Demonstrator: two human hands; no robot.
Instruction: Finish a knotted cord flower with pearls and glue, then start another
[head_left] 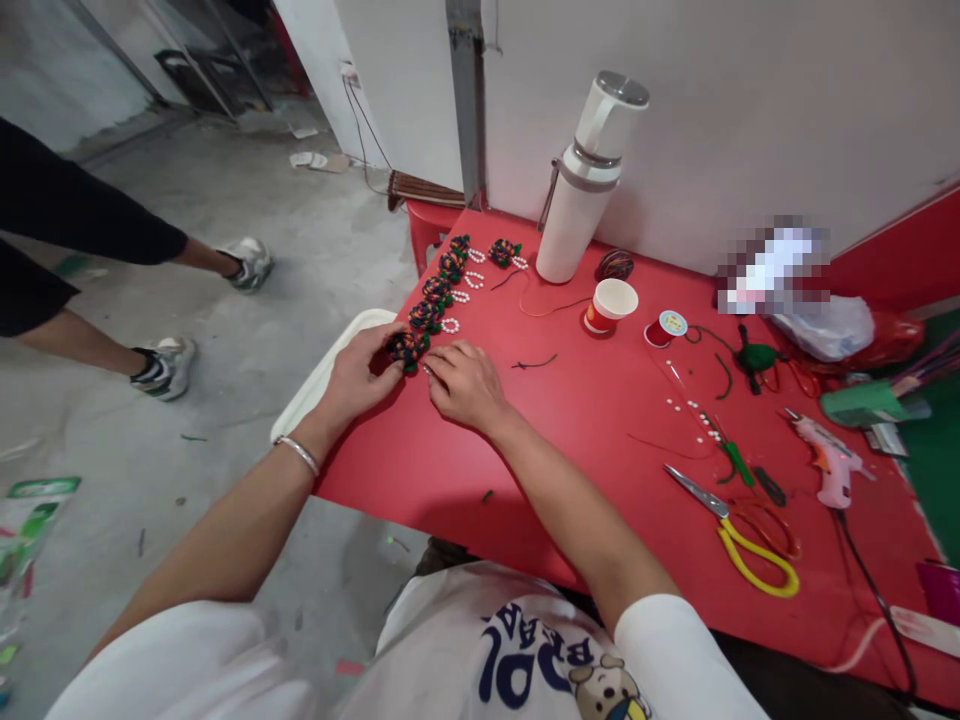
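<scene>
At the table's left edge my left hand (361, 372) grips a dark multicoloured crocheted ball (407, 347) with green trim, thumb and fingers on either side. My right hand (466, 383) is beside it, fingers pinched together just to the ball's right; a bit of white shows at the fingertips, too small to make out. Beyond them runs a row of similar crocheted balls (437, 290), each with a small white bead loop (450, 325) on its right. Another crocheted ball (504, 252) with beads lies to the right of the row's far end.
On the red table (450, 450) stand a white thermos (576, 205), a paper cup (610, 305) and a thread spool (665, 328). To the right lie yellow-handled scissors (731, 530), a pink glue gun (829, 460) and loose beads. A person's legs (97, 210) are at left.
</scene>
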